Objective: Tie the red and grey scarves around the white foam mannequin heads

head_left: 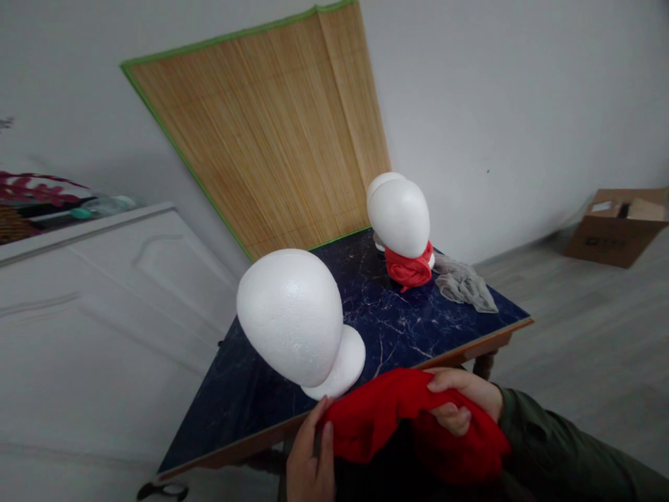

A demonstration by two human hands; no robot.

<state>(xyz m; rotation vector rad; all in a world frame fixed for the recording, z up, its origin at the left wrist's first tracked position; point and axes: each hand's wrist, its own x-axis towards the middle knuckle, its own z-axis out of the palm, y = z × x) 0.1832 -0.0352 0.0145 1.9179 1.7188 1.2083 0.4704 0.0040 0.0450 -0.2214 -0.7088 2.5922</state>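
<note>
Preferably, light, even tension suits the red cloth [384, 397] at bottom right of centre: the left hand [312, 453] pinches its left end, the right hand [467, 399] clasps its bunched right part, clear of the white foam head [293, 314] left of centre.

- Pale grey wall [523, 104], softly and rather dimly lit
- Slatted, green-edged mat [261, 139] against the wall, behind the table [397, 328] with its dark blue, white-veined top
- White panelled cabinet [115, 307] at left
- Grey plank-patterned floor [575, 355]
- Cardboard box [611, 240] at far right
</note>
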